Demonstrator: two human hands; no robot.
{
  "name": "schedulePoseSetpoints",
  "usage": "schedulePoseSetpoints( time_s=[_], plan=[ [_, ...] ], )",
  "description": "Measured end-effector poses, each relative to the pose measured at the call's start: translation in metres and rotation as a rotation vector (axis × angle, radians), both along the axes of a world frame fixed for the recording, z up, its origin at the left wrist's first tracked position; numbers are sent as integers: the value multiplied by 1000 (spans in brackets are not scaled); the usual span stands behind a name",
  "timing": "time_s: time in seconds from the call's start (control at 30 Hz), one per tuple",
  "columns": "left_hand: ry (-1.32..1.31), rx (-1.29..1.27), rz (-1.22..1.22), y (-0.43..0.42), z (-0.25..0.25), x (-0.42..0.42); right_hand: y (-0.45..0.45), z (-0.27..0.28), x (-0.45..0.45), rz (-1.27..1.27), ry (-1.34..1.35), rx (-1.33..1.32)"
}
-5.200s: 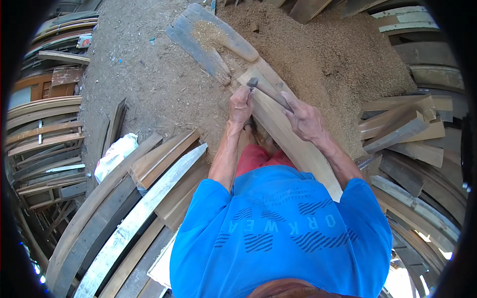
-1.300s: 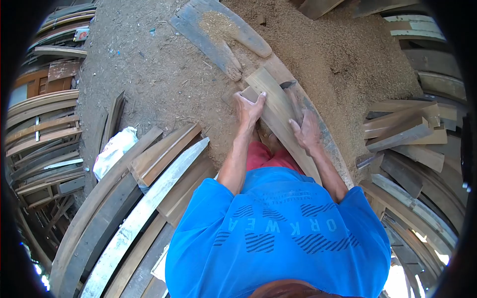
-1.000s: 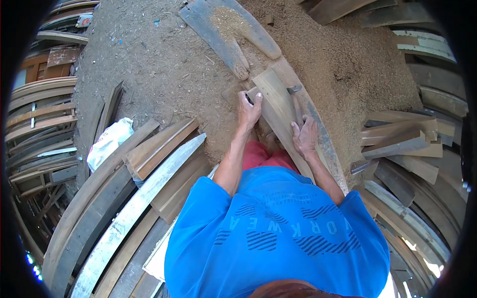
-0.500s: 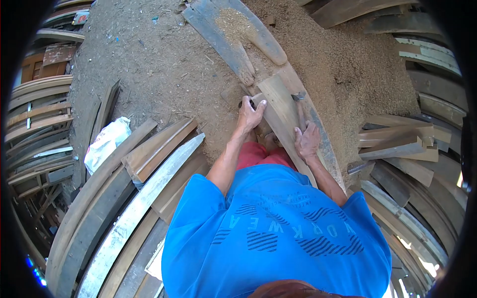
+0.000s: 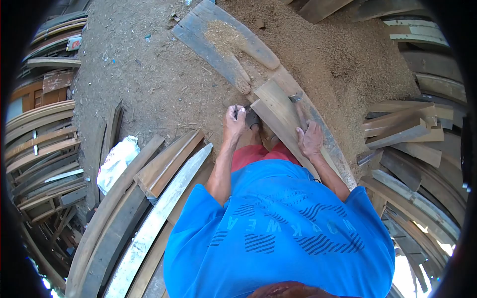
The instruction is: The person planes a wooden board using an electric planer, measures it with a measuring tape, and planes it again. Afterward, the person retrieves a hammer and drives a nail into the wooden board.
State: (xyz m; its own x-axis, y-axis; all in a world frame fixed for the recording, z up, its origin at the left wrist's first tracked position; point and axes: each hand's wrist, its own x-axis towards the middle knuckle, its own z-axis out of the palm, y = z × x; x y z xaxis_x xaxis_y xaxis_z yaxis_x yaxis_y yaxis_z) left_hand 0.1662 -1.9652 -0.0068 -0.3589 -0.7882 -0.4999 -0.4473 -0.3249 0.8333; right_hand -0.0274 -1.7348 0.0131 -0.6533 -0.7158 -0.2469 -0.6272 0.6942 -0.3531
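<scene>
My left hand (image 5: 234,120) is closed, held just left of the end of the wooden boards. A thin dark piece, too small to name, shows between its fingers. My right hand (image 5: 311,138) is closed around the handle of a hammer-like tool (image 5: 295,97), whose metal head points away from me. Its thumb rests over the wooden board (image 5: 278,102). This board lies at a slant beside a narrower wooden piece (image 5: 271,116), both running back towards my body. Under them is a long worn plank (image 5: 320,126); its far part carries sawdust (image 5: 223,37).
Stacked timber (image 5: 102,223) lines my left side, near a white plastic bag (image 5: 119,161). More cut boards (image 5: 402,126) lie at the right. Sawdust (image 5: 343,59) covers the ground beyond the plank, and old planks (image 5: 39,119) stand piled at the far left.
My left hand has come off the near board's end and moved left, fingers now curled. The right hand stays by the tool's handle. The whole view has shifted slightly.
</scene>
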Motion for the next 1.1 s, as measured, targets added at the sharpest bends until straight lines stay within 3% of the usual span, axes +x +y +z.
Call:
schedulePoseSetpoints(
  time_s=[0.03,0.17,0.3,0.4,0.7,0.9,1.1],
  plan=[
    [98,23,-4,-4,1,2,0,-1,0,2,1,-2],
    [-129,-280,-322,-19,57,-38,0,1,1,-4,5,-4],
    [-453,-658,-692,-26,71,-81,1,0,3,-42,-1,46],
    [-605,-513,-798,-32,64,-102,0,0,4,-60,5,70],
    [-490,-461,-919,-56,47,-105,-1,10,8,-127,16,55],
    [-520,-579,-988,-59,30,-107,-3,13,4,-148,-67,99],
    [-638,-651,-992,-53,37,-108,-5,5,4,-301,-6,-44]
  ],
)
